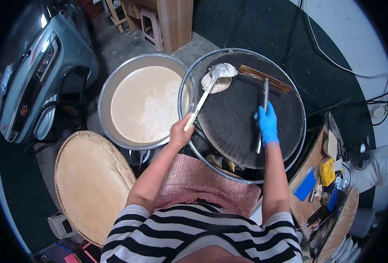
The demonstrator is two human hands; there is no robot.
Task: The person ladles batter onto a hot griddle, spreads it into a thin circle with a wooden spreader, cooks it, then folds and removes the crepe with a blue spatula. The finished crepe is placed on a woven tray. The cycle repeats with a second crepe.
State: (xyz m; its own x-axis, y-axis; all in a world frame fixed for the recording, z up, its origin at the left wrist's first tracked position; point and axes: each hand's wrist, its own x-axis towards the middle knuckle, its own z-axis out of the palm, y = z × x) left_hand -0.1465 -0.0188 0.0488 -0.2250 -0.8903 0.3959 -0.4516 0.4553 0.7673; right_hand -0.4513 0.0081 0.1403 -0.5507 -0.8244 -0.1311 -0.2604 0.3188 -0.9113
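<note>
My left hand [181,130], bare, is closed round the pale handle of a metal ladle [202,97]. The ladle's bowl tips over a blob of beige batter [216,85] on the far left part of a round black griddle [251,118]. My right hand [267,125], in a blue glove, grips the metal handle of a wooden batter spreader [264,79]. The spreader's brown board lies across the far right part of the griddle, apart from the batter. Left of the griddle stands a wide metal pot [107,118] of beige batter [148,105].
A tall stack of round thin pancakes [91,184] sits at the near left. A metal ring [305,127] surrounds the griddle. On the right, a wooden table [305,206] bears a blue box and a yellow packet [326,171]. A grey-blue vehicle [40,74] stands at the far left.
</note>
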